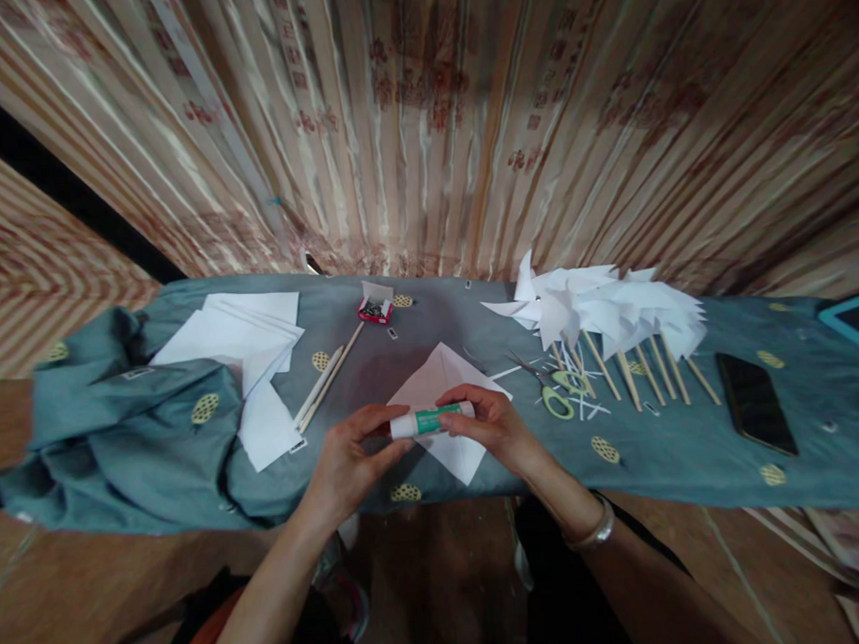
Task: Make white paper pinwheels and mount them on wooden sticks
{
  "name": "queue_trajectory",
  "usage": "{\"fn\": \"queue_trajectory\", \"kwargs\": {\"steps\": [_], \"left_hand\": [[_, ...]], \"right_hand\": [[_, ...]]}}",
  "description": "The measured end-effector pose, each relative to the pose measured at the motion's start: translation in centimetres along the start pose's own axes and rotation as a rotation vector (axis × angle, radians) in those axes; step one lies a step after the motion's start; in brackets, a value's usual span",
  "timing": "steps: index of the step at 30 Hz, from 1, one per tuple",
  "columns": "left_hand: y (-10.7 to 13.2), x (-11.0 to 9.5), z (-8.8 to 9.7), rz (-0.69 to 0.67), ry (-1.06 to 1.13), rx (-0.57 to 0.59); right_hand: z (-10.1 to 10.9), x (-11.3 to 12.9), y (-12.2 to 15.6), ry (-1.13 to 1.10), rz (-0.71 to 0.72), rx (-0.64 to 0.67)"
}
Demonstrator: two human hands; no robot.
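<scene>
White and green, a glue stick (427, 421) sits over the near half of the square paper sheet (442, 373), which lies cornerwise on the cloth-covered table (660, 464). Both hands hold the stick: the left hand (353, 456) pinches its white end between thumb and fingers, and the right hand (500, 430) grips its other end. Left of the sheet are thin wooden rods (331, 377) and, farther out, loose white papers (243, 324); beyond its far corner, leftward, stands an open red box (375, 311). Right of the sheet lie green-handled scissors (557, 407), paper pinwheels (612, 306) and, farthest, a smartphone (756, 403).
</scene>
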State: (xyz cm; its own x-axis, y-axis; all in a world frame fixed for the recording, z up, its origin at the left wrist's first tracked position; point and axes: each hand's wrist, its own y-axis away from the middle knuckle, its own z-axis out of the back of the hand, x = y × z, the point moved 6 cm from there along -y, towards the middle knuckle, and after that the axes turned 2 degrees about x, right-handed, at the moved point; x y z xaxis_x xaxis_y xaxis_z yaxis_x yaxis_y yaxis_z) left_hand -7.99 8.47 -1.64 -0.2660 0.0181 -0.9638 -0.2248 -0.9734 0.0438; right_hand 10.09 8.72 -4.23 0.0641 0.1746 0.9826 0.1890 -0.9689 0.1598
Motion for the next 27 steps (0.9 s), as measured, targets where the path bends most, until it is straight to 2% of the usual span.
{"fn": "queue_trajectory", "kwargs": {"steps": [4,7,9,11,12,15,18,20,22,23,25,27], "left_hand": [[-0.1,0.1,0.2,0.007,0.016,-0.029],[-0.7,1.7,1.2,0.047,0.081,-0.128],[-1.2,3.0,2.6,0.057,0.071,-0.243],[-1.7,3.8,4.1,0.042,-0.091,-0.349],[-2.0,3.8,4.6,0.019,-0.221,-0.36],[-2.4,3.3,5.2,-0.103,-0.578,-0.333],[-2.3,2.5,5.1,-0.188,-0.782,-0.299],[-1.7,1.7,4.6,-0.235,-0.834,-0.318],[-0.9,0.8,3.2,-0.319,-0.831,-0.286],[-0.3,0.3,2.0,-0.38,-0.807,-0.222],[0.8,-0.4,-1.2,-0.49,-0.741,0.01],[1.7,-0.6,-3.9,-0.498,-0.723,0.176]], "right_hand": [[-0.8,-0.2,-0.3,-0.019,0.001,0.002],[-0.2,0.6,-0.4,0.057,0.078,-0.086],[0.7,1.3,-0.2,0.175,0.132,-0.168],[1.4,1.8,0.2,0.293,0.16,-0.21],[1.7,2.0,0.5,0.35,0.166,-0.212],[2.1,2.0,1.2,0.53,0.174,-0.183],[2.5,1.9,2.2,0.68,0.221,-0.153],[3.0,2.0,2.8,0.775,0.282,-0.149],[3.5,2.2,3.5,0.862,0.332,-0.143],[3.7,2.2,3.8,0.898,0.347,-0.134],[3.8,2.1,4.4,0.952,0.37,-0.092],[3.4,1.8,5.0,0.994,0.387,-0.03]]}}
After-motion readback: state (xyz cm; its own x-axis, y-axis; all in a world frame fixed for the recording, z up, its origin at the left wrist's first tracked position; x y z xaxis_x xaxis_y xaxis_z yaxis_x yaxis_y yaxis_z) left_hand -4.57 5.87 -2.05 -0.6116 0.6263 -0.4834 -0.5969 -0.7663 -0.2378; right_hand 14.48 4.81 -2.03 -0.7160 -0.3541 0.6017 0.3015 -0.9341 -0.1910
